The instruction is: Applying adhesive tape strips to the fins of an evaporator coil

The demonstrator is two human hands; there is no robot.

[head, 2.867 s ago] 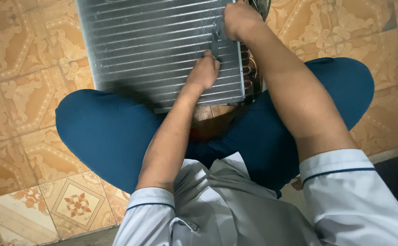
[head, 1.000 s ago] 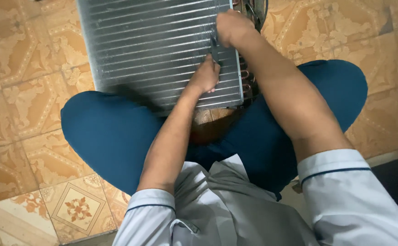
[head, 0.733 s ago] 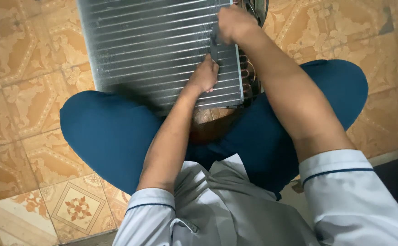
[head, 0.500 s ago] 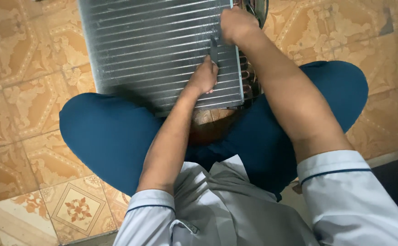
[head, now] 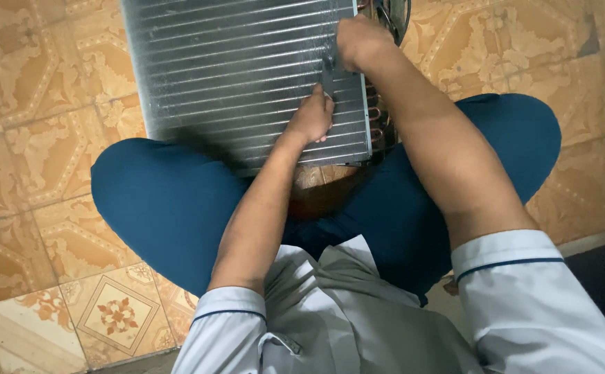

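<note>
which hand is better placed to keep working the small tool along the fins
Right. The right hand already grips the small grey tool against the finned coil panel; the left hand only rests flat on the fins below it.

Silver ribbed coil panel [head: 240,69]; blue trousers [head: 164,208]; orange floral-patterned floor tiles [head: 32,104].

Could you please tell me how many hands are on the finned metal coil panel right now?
2. The left hand rests on the ribbed silver metal coil panel near its lower right part; the right hand is higher up at the panel's right edge, gripping a small grey tool.
</note>
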